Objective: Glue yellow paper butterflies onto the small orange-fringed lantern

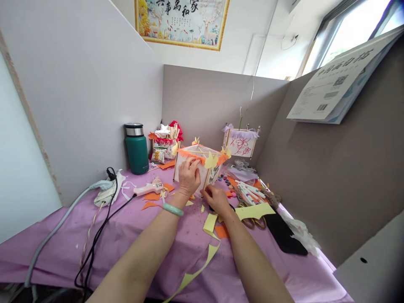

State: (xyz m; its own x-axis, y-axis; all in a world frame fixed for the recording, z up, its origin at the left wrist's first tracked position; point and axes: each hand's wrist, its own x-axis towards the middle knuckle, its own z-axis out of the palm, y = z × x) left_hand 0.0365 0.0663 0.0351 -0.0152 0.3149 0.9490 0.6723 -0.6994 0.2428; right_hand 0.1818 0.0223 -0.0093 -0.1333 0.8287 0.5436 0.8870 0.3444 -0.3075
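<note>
A small white paper lantern (202,162) with orange fringe and yellow butterfly cut-outs stands on the purple tablecloth (126,244). My left hand (188,176), a green bangle on its wrist, lies against the lantern's front face with fingers curled on it. My right hand (215,198) rests low at the lantern's near corner post, fingers pinched at its base; what they pinch is hidden.
A pink glue gun (148,188), a power strip (105,191) with cables and a green flask (136,148) sit to the left. Markers (251,191), scissors (252,219), a black phone (284,237), a second lantern (241,142) and yellow and orange paper scraps lie right. Grey partitions enclose the desk.
</note>
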